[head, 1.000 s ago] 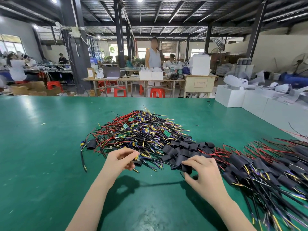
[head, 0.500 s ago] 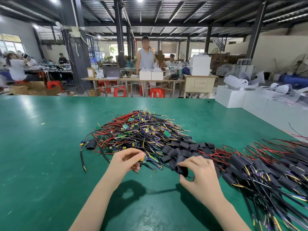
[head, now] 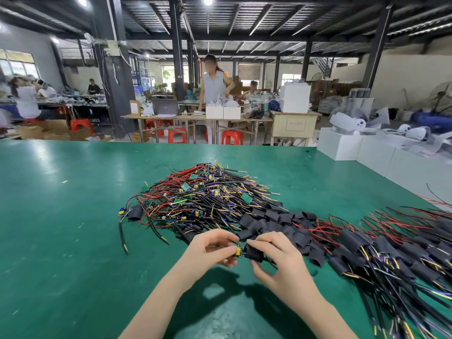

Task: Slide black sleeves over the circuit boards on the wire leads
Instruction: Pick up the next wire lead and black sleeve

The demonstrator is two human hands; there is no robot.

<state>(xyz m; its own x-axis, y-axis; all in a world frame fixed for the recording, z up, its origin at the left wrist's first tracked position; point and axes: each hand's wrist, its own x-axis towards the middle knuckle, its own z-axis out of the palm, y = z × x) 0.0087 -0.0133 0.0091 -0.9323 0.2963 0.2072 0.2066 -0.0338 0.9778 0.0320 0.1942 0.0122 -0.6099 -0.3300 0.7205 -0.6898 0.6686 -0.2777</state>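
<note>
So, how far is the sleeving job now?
Done: the pile of sleeved leads at the right. In hand: the left hand pinches a circuit board while the right hand holds a black sleeve beside it, not yet over it. Left: the heap of bare boards on the green table, with loose sleeves waiting.

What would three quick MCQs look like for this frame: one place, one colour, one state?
1. Where does the pile of loose black sleeves lie from the bare wire pile?
A) left B) right C) behind
2. Table colour?
A) green B) grey C) white
3. What is the right hand doing?
A) resting flat B) pointing C) pinching a black sleeve

Answers: B, the sleeves sit between the bare pile and the sleeved leads; A, the surface is green; C, its fingers hold the sleeve beside the board in the left hand.
</note>
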